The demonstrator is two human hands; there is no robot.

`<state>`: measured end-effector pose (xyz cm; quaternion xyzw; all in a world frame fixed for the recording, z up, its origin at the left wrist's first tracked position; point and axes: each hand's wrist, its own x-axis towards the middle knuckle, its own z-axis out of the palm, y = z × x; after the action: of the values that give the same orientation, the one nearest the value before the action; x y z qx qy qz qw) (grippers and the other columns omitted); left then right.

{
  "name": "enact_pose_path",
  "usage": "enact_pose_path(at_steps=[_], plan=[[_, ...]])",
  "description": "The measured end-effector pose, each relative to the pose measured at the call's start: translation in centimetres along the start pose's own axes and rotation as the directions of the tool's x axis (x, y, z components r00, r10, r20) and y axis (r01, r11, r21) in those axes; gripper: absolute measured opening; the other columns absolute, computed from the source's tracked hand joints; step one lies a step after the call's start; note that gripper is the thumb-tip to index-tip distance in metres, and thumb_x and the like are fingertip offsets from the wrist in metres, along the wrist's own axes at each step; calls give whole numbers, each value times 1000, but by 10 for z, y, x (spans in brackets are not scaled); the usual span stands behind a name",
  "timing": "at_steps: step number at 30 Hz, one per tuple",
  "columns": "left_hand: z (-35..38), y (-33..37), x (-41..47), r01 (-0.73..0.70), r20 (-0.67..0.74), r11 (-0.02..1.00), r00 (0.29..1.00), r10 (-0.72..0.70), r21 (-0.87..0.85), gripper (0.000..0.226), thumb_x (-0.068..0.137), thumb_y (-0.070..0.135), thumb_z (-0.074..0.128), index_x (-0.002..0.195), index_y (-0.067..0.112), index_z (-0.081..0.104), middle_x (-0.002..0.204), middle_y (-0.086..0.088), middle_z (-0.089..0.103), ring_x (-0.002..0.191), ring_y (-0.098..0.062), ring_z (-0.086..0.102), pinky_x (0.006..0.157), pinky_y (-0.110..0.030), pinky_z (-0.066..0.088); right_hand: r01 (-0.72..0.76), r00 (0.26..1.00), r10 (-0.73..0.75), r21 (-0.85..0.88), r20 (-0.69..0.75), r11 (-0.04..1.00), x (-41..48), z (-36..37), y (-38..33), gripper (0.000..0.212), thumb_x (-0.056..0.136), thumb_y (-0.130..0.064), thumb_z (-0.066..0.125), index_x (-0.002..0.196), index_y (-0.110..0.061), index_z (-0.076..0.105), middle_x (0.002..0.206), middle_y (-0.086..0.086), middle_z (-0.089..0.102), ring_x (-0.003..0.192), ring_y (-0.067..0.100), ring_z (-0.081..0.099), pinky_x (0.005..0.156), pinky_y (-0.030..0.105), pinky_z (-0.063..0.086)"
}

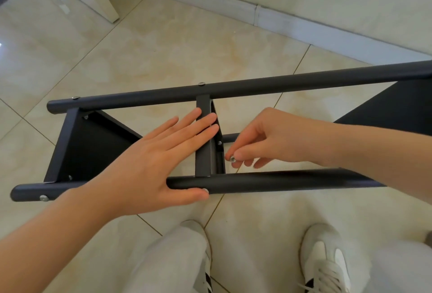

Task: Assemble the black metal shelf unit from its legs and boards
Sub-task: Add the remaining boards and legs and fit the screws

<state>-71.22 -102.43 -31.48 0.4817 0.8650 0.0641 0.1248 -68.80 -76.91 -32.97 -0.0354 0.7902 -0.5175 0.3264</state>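
Here, over glossy beige tiles (163,42), left hand (149,159) flat on frame (257,87), right hand (268,138) pinching perhaps a nut (232,158).

White sneakers (325,262) on beige tiled floor (163,42).

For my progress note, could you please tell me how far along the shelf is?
Done: screws hold the end board to the far leg and near leg. In hand: left hand steadies the middle board; right hand pinches a nut beside it. Left: fastening that nut; other joints hidden.
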Motion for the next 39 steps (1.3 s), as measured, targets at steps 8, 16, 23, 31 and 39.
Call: enact_pose_path(at_steps=[8, 16, 23, 31, 39], plan=[[1, -1, 0, -3, -17, 999, 1000, 2, -36, 92, 90, 75, 40, 161, 23, 15, 168, 11, 5, 155, -10, 1, 123, -26, 3, -49, 982, 34, 78, 187, 996, 29, 8, 0, 5, 85, -26, 75, 82, -29, 79, 83, -9, 76, 81, 2, 71, 75, 18, 59], [3, -4, 0, -6, -16, 996, 1000, 4, -85, 93, 89, 73, 46, 161, 23, 15, 169, 9, 8, 155, -14, 5, 123, -30, 10, -56, 959, 5, 172, 284, 984, 37, 11, -1, 5, 88, -18, 72, 85, -22, 73, 88, -4, 77, 83, 6, 72, 83, 26, 59], [4, -3, 0, -8, -24, 995, 1000, 5, -101, 92, 89, 72, 47, 161, 23, 16, 169, 8, 9, 155, -15, 7, 124, -26, 9, -80, 957, 19, 203, 289, 976, 40, 15, 3, 2, 88, -20, 72, 86, -21, 74, 90, -5, 77, 78, 2, 69, 82, 25, 58], [2, -2, 0, -6, -19, 994, 1000, 4, -107, 92, 89, 71, 48, 160, 23, 16, 169, 8, 10, 155, -14, 6, 123, -24, 9, -121, 937, 24, 260, 347, 958, 45, 18, 2, 12, 89, -13, 70, 79, -19, 73, 82, -3, 75, 81, 9, 71, 85, 29, 59], [2, -2, 0, 2, -10, 994, 1000, -3, -113, 93, 88, 72, 49, 160, 23, 17, 169, 9, 10, 155, -13, 6, 123, -24, 9, -209, 895, 77, 262, 439, 942, 51, 15, 4, 8, 92, -16, 66, 89, -16, 73, 90, 0, 76, 83, 10, 71, 85, 30, 58]])
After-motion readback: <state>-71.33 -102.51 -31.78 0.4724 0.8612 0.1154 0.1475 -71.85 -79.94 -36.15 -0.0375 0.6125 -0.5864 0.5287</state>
